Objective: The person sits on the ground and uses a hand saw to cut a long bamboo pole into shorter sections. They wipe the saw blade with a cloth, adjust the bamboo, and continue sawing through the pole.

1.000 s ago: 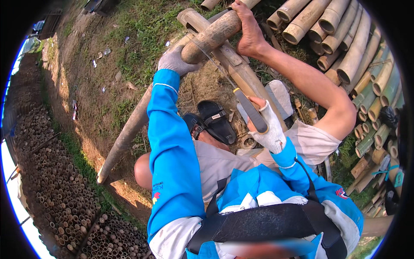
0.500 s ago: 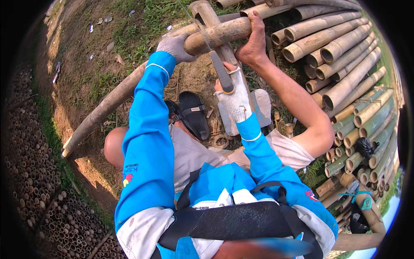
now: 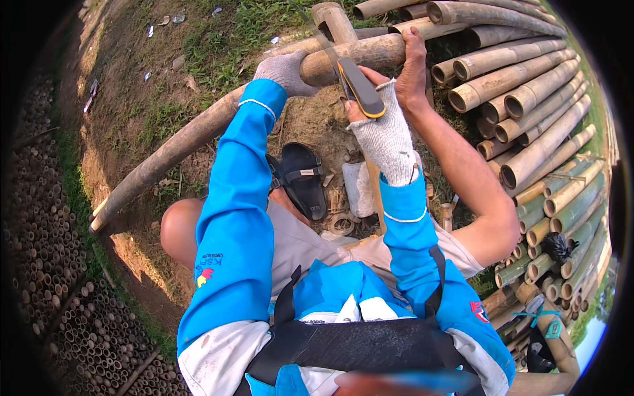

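Observation:
A thick brown bamboo pole (image 3: pixel 356 58) lies across in front of me, its long end sloping down to the left. My left hand (image 3: pixel 284 72), in a grey knitted glove, is wrapped around the pole. In my right hand (image 3: pixel 385 125), gloved with bare fingertips, is a handsaw with a dark, yellow-edged handle (image 3: pixel 361 88). The saw's thin blade (image 3: pixel 320 36) runs up and away across the pole; how deep it sits in the bamboo I cannot tell. My bare right foot (image 3: pixel 413 69) presses against the pole's right end. Behind the pole stands a bamboo support (image 3: pixel 335 25).
Cut bamboo poles (image 3: pixel 522 99) are stacked along the right, their ends facing me. Many short, upright-looking bamboo ends (image 3: pixel 105 336) fill the lower left. A black sandal (image 3: pixel 304 179) is on my other foot, beside a pale block (image 3: pixel 358 188) on the dirt.
My right hand has pushed the saw forward, bringing its handle close to the bamboo pole. My left hand and right foot keep their places on the pole. The whole view has shifted slightly.

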A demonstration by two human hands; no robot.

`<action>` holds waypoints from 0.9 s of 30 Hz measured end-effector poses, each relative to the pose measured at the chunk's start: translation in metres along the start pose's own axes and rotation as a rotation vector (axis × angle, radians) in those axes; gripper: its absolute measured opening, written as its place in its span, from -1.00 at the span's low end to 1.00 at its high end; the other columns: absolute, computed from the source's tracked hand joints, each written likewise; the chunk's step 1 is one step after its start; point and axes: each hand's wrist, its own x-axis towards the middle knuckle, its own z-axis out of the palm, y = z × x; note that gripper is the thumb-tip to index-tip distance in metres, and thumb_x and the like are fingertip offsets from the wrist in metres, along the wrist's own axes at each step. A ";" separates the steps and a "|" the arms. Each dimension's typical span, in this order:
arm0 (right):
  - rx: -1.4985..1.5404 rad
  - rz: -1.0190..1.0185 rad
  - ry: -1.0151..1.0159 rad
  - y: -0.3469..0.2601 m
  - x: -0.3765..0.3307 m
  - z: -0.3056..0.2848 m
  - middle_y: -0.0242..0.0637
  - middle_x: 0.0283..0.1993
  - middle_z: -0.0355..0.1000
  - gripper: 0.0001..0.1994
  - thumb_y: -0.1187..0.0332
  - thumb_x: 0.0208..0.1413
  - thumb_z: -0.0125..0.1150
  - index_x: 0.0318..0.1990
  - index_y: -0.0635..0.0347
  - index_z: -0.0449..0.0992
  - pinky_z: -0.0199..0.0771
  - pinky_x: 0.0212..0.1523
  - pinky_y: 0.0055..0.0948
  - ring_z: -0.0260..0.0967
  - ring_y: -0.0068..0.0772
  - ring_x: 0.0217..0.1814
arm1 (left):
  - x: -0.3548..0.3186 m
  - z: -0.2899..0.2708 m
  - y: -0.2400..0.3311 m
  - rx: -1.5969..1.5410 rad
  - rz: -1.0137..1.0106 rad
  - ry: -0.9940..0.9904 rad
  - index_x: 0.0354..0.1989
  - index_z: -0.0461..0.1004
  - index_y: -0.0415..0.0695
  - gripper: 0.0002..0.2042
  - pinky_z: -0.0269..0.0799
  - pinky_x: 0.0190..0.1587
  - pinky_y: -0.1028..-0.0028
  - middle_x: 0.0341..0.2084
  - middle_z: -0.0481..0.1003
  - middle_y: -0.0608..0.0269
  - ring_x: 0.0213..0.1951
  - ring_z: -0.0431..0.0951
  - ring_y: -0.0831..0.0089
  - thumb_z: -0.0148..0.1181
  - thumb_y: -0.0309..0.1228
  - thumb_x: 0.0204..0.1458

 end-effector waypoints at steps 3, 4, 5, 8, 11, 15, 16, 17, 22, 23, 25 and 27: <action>0.035 0.171 -0.017 -0.012 -0.031 -0.011 -0.03 0.17 0.48 -0.46 0.55 0.24 0.23 0.39 0.25 0.35 0.50 0.22 -0.28 0.51 -0.15 0.14 | 0.000 0.000 0.000 0.016 0.022 0.017 0.33 0.53 0.06 -0.08 0.64 0.13 0.08 0.01 0.70 -0.03 0.02 0.72 -0.01 0.55 0.19 -0.32; 0.045 0.178 -0.031 -0.019 -0.058 -0.019 -0.01 0.20 0.47 -0.45 0.56 0.23 0.22 0.39 0.25 0.35 0.50 0.24 -0.27 0.50 -0.14 0.18 | 0.001 0.001 -0.001 0.018 0.038 0.040 0.33 0.53 0.06 -0.07 0.64 0.13 0.08 0.01 0.70 -0.04 0.02 0.72 -0.01 0.55 0.19 -0.32; -0.067 0.166 -0.027 -0.029 -0.095 -0.032 -0.01 0.23 0.44 -0.43 0.56 0.21 0.21 0.40 0.27 0.33 0.49 0.23 -0.25 0.49 -0.15 0.17 | 0.004 0.000 -0.003 0.017 0.038 0.043 0.33 0.53 0.05 -0.07 0.65 0.13 0.07 0.02 0.69 -0.05 0.02 0.72 -0.02 0.56 0.19 -0.32; -0.135 0.189 -0.026 -0.070 -0.208 -0.079 -0.02 0.24 0.37 -0.39 0.54 0.19 0.14 0.42 0.29 0.22 0.51 0.05 -0.31 0.44 -0.29 -0.01 | 0.007 0.004 -0.006 -0.011 0.043 0.009 0.31 0.53 0.03 -0.08 0.65 0.12 0.06 0.00 0.69 -0.08 0.03 0.71 -0.03 0.56 0.18 -0.33; -0.124 0.156 -0.084 -0.079 -0.214 -0.086 -0.13 0.09 0.38 -0.41 0.53 0.17 0.14 0.39 0.27 0.23 0.46 -0.15 -0.48 0.39 -0.48 -0.19 | 0.009 0.002 -0.007 -0.017 0.024 -0.032 0.32 0.51 0.05 -0.07 0.65 0.12 0.05 0.00 0.69 -0.07 0.03 0.71 -0.02 0.56 0.19 -0.33; -0.038 0.160 -0.022 -0.031 -0.062 -0.022 -0.26 -0.02 0.42 -0.46 0.59 0.19 0.26 0.34 0.19 0.35 0.52 0.01 -0.41 0.43 -0.46 -0.11 | 0.000 -0.001 0.000 -0.029 -0.007 0.014 0.33 0.52 0.08 -0.08 0.64 0.11 0.06 -0.03 0.70 -0.06 0.01 0.72 -0.04 0.57 0.15 -0.33; 0.066 0.119 -0.017 -0.016 -0.028 -0.005 -0.28 -0.05 0.43 -0.47 0.60 0.19 0.27 0.33 0.18 0.36 0.52 0.01 -0.40 0.42 -0.46 -0.11 | -0.001 -0.002 0.002 -0.037 -0.005 0.038 0.32 0.52 0.08 -0.09 0.64 0.10 0.06 -0.02 0.70 -0.06 0.00 0.72 -0.04 0.57 0.15 -0.33; 0.038 0.089 -0.039 -0.005 -0.001 0.001 -0.28 -0.06 0.43 -0.46 0.60 0.19 0.26 0.34 0.19 0.36 0.52 0.00 -0.39 0.42 -0.46 -0.11 | -0.005 -0.003 0.001 -0.036 -0.013 0.032 0.31 0.52 0.08 -0.10 0.64 0.10 0.05 -0.02 0.70 -0.05 0.00 0.72 -0.03 0.57 0.15 -0.32; 0.017 0.083 0.019 0.021 -0.033 0.013 -0.35 -0.13 0.42 -0.42 0.62 0.21 0.24 0.40 0.20 0.33 0.49 0.01 -0.47 0.39 -0.51 -0.14 | -0.007 0.001 0.001 -0.008 0.034 0.029 0.21 0.54 0.02 -0.22 0.64 0.07 0.03 -0.01 0.69 -0.03 0.02 0.71 -0.02 0.53 0.09 -0.26; 0.148 0.139 -0.038 0.027 -0.041 0.012 -0.41 -0.13 0.41 -0.41 0.63 0.22 0.24 0.42 0.20 0.32 0.47 0.00 -0.52 0.37 -0.55 -0.16 | -0.006 0.001 -0.001 -0.024 0.037 0.032 0.21 0.54 0.01 -0.22 0.64 0.07 0.03 -0.02 0.69 -0.03 0.01 0.71 -0.02 0.54 0.06 -0.27; 0.106 0.207 -0.004 0.040 -0.045 0.011 -0.39 -0.06 0.40 -0.44 0.64 0.23 0.21 0.40 0.20 0.34 0.47 0.01 -0.53 0.35 -0.58 -0.11 | -0.006 0.000 -0.002 -0.029 0.056 0.046 0.18 0.51 -0.03 -0.21 0.63 0.05 0.01 -0.06 0.67 -0.07 0.00 0.70 -0.05 0.56 0.03 -0.30; 0.159 0.157 0.031 0.048 -0.045 0.014 -0.28 0.11 0.35 -0.44 0.63 0.23 0.16 0.40 0.22 0.31 0.48 0.06 -0.45 0.35 -0.49 -0.02 | -0.010 -0.002 0.001 -0.063 0.025 0.055 0.23 0.47 -0.05 -0.19 0.64 0.06 0.04 0.00 0.65 -0.03 0.02 0.69 -0.04 0.55 0.00 -0.28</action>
